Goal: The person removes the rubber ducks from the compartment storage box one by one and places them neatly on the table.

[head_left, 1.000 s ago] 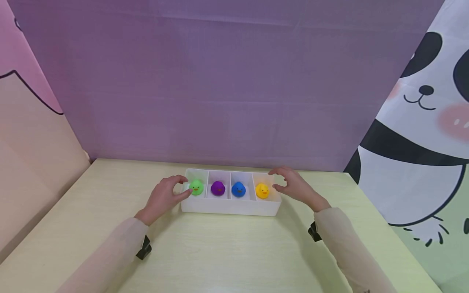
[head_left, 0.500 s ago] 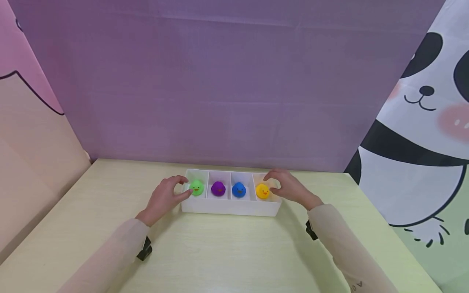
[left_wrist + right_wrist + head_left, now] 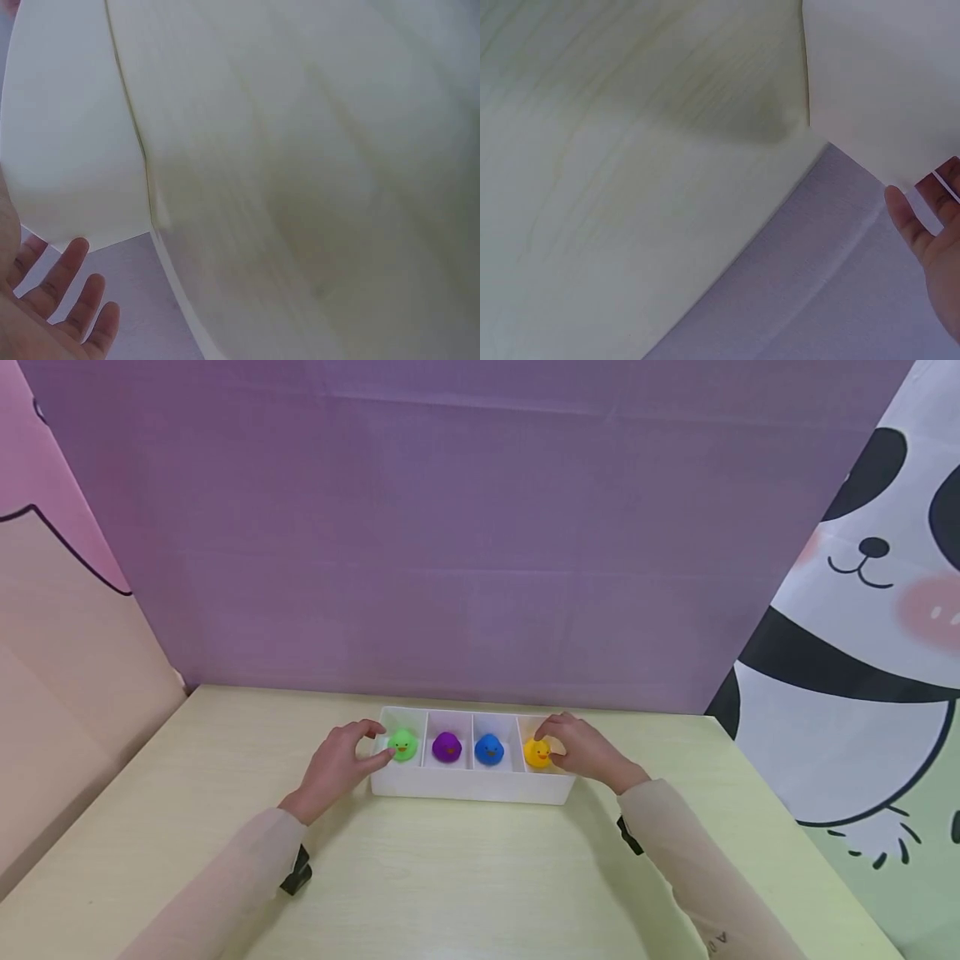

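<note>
A white box [image 3: 471, 786] with a row of compartments holds toy ducks: a green duck [image 3: 403, 744], a purple duck [image 3: 447, 747], a blue duck [image 3: 489, 749] and a yellow duck [image 3: 537, 752], one in each. My left hand [image 3: 339, 766] is at the box's left end, thumb and index finger spread beside the green duck. The thumb tip overlaps that duck's edge. At the other end, my right hand [image 3: 588, 750] reaches over the rim, index finger and thumb on either side of the yellow duck, a gap between them. Both wrist views show fingers extended beside the box's end walls.
The box stands on a pale wooden table [image 3: 450, 877] near its back edge. Behind it hangs a purple cloth [image 3: 465, 543]. A panda-print panel [image 3: 862, 610] is on the right, a pink and beige one [image 3: 67, 652] on the left.
My right hand has moved left and slightly down, from the box's right end to around the yellow duck. My left hand, the box and the ducks have stayed in place.
</note>
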`<state>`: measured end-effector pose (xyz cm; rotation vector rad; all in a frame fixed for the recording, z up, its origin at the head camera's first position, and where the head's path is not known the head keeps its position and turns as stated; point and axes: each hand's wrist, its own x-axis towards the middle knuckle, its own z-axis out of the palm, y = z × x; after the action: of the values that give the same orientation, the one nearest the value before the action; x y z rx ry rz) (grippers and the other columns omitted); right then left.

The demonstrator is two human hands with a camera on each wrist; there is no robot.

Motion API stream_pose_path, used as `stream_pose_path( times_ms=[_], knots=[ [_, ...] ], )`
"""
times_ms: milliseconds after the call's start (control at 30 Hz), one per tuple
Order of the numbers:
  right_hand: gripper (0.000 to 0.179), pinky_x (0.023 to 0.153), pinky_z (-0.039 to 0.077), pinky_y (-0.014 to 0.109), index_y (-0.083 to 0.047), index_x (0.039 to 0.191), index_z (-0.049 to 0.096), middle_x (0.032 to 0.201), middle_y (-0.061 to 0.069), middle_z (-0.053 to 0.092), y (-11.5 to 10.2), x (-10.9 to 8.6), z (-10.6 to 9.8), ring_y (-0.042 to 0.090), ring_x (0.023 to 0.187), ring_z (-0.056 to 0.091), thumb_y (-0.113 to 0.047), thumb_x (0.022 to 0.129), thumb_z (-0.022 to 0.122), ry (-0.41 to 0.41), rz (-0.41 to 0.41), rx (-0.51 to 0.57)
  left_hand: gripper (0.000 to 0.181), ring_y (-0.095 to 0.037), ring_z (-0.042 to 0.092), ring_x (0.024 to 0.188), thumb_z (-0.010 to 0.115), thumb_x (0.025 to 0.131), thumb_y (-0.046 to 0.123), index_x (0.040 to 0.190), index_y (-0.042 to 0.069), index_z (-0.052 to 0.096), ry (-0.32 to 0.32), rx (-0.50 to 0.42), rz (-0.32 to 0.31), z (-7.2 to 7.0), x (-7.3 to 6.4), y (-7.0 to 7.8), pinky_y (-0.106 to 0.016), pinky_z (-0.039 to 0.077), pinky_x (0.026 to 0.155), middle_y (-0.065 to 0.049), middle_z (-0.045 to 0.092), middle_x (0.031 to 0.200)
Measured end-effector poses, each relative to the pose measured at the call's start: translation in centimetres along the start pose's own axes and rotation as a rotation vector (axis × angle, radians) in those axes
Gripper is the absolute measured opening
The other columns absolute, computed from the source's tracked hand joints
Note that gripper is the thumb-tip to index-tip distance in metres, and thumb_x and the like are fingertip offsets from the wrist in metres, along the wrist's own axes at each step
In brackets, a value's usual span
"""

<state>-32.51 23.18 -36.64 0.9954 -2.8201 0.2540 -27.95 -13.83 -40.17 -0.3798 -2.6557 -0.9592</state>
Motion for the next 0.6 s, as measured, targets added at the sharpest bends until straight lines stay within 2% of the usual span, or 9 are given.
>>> stream_pose_path(
  times_ms=[400,600],
  knots=[
    [0.029,0.088,0.044,0.045,-0.007,0.103,0.064,0.107,0.008,0.062,-0.18,0.75,0.17,0.027,0.102,0.053,-0.001,0.075,0.07,-0.05,0.003,-0.064,0.043,-0.033,0.053,0.101,0.067,0.081,0.037,0.113,0.01,0.06,0.004,0.006,-0.012,-0.11,-0.14,-0.12,-0.046,0.042,0.082,-0.01,0.063,0.107],
    [0.028,0.084,0.044,0.048,-0.009,0.1,0.065,0.104,0.007,0.062,-0.02,0.92,0.1,0.028,0.1,0.054,-0.002,0.074,0.071,-0.052,-0.027,-0.081,0.042,-0.035,0.053,0.102,0.067,0.081,0.034,0.113,0.008,0.06,0.001,-0.008,0.001,-0.02,-0.09,-0.09,-0.048,0.042,0.084,-0.012,0.063,0.107]
  ],
)
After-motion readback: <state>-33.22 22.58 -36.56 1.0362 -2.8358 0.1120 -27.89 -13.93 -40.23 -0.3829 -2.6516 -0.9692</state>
